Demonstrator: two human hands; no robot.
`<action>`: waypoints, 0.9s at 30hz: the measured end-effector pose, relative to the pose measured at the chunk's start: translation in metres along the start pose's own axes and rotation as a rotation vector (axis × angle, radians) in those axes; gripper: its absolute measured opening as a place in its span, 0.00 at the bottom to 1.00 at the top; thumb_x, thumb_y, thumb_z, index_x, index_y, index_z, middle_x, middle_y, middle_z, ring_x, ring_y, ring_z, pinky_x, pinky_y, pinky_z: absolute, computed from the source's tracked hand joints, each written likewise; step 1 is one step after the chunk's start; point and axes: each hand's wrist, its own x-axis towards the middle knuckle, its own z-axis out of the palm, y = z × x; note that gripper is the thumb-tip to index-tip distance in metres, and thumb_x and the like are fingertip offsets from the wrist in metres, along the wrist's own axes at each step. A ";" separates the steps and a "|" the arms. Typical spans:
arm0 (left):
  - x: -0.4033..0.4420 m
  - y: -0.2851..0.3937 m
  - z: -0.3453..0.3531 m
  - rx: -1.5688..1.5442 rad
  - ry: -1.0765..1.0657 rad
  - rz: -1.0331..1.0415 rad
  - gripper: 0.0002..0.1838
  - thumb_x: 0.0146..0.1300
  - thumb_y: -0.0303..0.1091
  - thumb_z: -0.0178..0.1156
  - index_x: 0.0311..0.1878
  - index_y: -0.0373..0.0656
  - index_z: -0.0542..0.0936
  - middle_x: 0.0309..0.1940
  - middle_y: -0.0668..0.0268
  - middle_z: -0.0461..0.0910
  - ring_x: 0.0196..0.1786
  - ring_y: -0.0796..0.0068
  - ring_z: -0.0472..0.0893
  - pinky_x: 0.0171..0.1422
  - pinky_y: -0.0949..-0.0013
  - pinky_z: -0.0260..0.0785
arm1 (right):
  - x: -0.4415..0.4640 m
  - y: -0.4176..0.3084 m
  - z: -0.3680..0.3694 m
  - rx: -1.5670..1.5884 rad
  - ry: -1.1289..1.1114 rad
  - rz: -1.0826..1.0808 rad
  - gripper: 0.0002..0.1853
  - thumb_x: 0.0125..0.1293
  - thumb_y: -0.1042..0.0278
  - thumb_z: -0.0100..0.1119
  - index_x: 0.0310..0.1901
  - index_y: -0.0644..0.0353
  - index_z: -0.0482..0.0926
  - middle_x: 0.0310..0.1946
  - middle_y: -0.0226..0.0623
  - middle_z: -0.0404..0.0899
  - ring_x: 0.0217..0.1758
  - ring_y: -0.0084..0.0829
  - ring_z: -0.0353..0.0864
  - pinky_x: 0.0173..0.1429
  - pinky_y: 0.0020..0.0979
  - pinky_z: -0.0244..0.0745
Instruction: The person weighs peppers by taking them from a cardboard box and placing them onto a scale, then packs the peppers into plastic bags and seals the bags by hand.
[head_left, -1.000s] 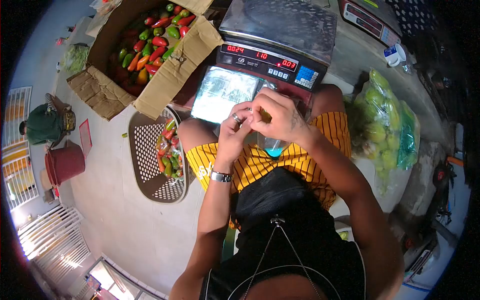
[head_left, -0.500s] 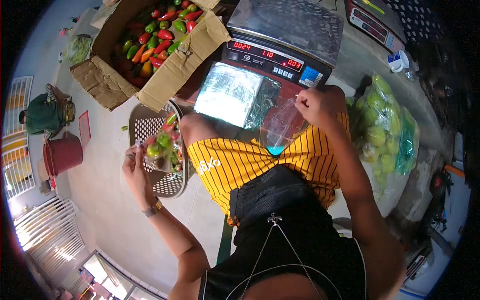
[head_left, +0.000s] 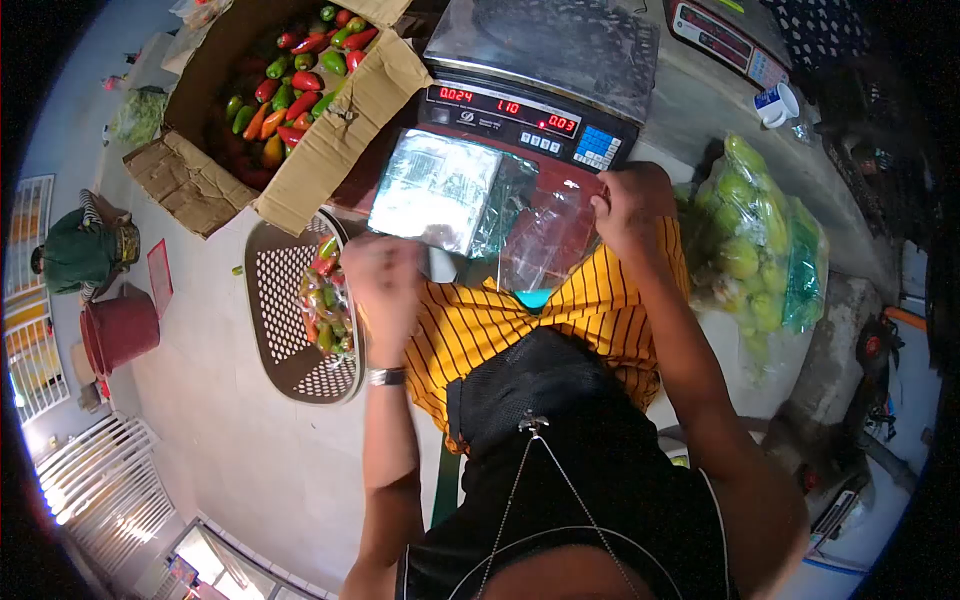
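Yellow striped shorts [head_left: 615, 290] are the closest bit, and right past them there's a loose clear bag [head_left: 548, 240] lying over the near edge of the red board [head_left: 562, 185]. Its long axis looks slanted, from the lap out toward the board's right side, though see-through plastic makes that a bit of a guess. The right hand [head_left: 628, 212] is easily the nearer one, just beside the bag's far right corner, so from those fingers the bag lies leftward and back toward the lap. Those fingers are curled in with the tips close together, but I honestly can't tell if they've got a pinch of plastic. The left hand [head_left: 385, 280] is over by the left thigh, well apart from the bag, which lies off to its right. It's too blurred to read the fingers, so no clue whether they're closed on anything. Slightly further out, the shiny pack [head_left: 435, 190] sits toward the board's left side, ahead of the left hand and nearer to it than to the right. The basket [head_left: 282, 322] with the bagged peppers [head_left: 325, 312] is left of that hand, and the scale [head_left: 500, 118] is beyond the pack.
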 end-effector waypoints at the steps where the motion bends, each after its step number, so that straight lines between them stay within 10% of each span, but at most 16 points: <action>1: -0.009 0.024 0.034 -0.245 -0.172 -0.135 0.04 0.63 0.28 0.66 0.39 0.40 0.86 0.42 0.56 0.86 0.44 0.56 0.86 0.49 0.61 0.77 | -0.003 -0.001 -0.011 -0.041 0.034 -0.054 0.18 0.55 0.77 0.73 0.48 0.60 0.81 0.47 0.48 0.80 0.52 0.52 0.81 0.57 0.48 0.76; 8: -0.029 0.100 0.146 0.074 -0.757 0.146 0.09 0.63 0.37 0.70 0.41 0.43 0.88 0.37 0.55 0.87 0.39 0.50 0.87 0.45 0.58 0.79 | -0.023 0.010 -0.057 0.117 0.182 -0.226 0.13 0.54 0.79 0.71 0.40 0.59 0.80 0.44 0.43 0.82 0.55 0.50 0.79 0.61 0.48 0.73; 11: -0.032 0.081 0.164 -0.269 -0.803 0.014 0.09 0.62 0.38 0.69 0.37 0.41 0.86 0.37 0.54 0.87 0.39 0.49 0.87 0.45 0.52 0.79 | -0.036 0.008 -0.064 0.106 0.030 -0.013 0.17 0.56 0.74 0.73 0.48 0.59 0.83 0.50 0.42 0.84 0.57 0.45 0.82 0.62 0.40 0.76; 17: 0.008 0.097 0.074 -0.485 -0.754 -0.031 0.04 0.67 0.25 0.65 0.42 0.36 0.84 0.33 0.56 0.84 0.34 0.60 0.85 0.40 0.66 0.75 | -0.019 -0.056 -0.069 0.205 -0.384 -0.395 0.34 0.51 0.66 0.80 0.62 0.56 0.79 0.68 0.39 0.76 0.73 0.38 0.72 0.72 0.39 0.69; 21: 0.027 0.087 0.029 -0.508 -0.618 -0.059 0.03 0.68 0.24 0.64 0.43 0.36 0.84 0.33 0.61 0.85 0.35 0.69 0.84 0.40 0.67 0.74 | 0.007 -0.054 -0.045 0.338 -0.648 -0.481 0.20 0.57 0.68 0.77 0.51 0.60 0.86 0.47 0.36 0.88 0.52 0.34 0.86 0.64 0.38 0.76; 22: 0.030 0.084 0.017 -0.537 -0.563 -0.101 0.03 0.68 0.24 0.64 0.43 0.37 0.84 0.33 0.62 0.86 0.35 0.72 0.84 0.39 0.68 0.74 | 0.007 -0.078 -0.066 0.577 -0.688 -0.188 0.11 0.62 0.71 0.74 0.45 0.64 0.87 0.37 0.34 0.88 0.41 0.25 0.87 0.53 0.31 0.81; 27: 0.039 0.049 -0.023 -0.424 -0.515 -0.269 0.05 0.74 0.28 0.63 0.45 0.35 0.82 0.36 0.73 0.82 0.39 0.87 0.76 0.45 0.77 0.69 | 0.010 -0.081 -0.070 0.961 -0.531 0.023 0.09 0.71 0.71 0.67 0.47 0.68 0.85 0.39 0.35 0.88 0.41 0.23 0.86 0.49 0.25 0.81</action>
